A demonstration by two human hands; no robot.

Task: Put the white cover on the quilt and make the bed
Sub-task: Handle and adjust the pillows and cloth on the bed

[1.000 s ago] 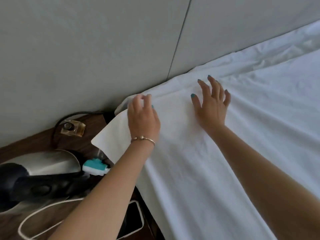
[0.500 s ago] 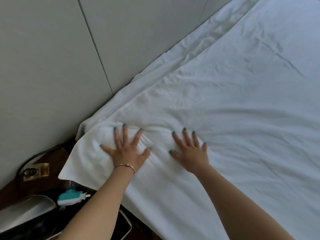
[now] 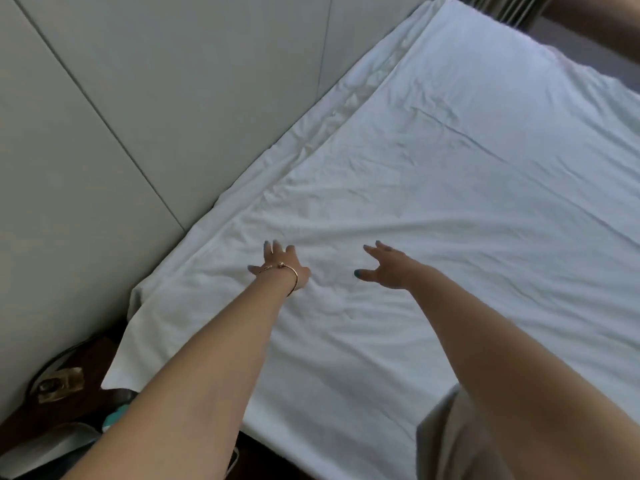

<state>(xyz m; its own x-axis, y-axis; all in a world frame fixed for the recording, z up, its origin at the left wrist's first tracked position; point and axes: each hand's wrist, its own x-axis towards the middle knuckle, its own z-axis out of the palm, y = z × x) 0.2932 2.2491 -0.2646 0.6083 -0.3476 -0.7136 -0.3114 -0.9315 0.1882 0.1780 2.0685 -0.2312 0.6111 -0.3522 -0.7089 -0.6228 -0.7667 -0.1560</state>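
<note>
Both hands are lying released, fingers spread and grasping nothing: the left hand (image 3: pixel 282 266) is pressing flat on the white cover (image 3: pixel 433 209), the right hand (image 3: pixel 382 266) is hovering or barely touching it. The cover is lying spread across the bed against the headboard (image 3: pixel 156 98), apparently already on the quilt; remaining creases are needing smoothing.

Both bare arms reach forward, nearly straight and roughly parallel. The left hand (image 3: pixel 282 266) lies palm down with fingers spread, a thin bracelet (image 3: pixel 290 274) at its wrist. The right hand (image 3: pixel 384 265) has its fingers loosely extended and apart, gripping nothing.
</note>
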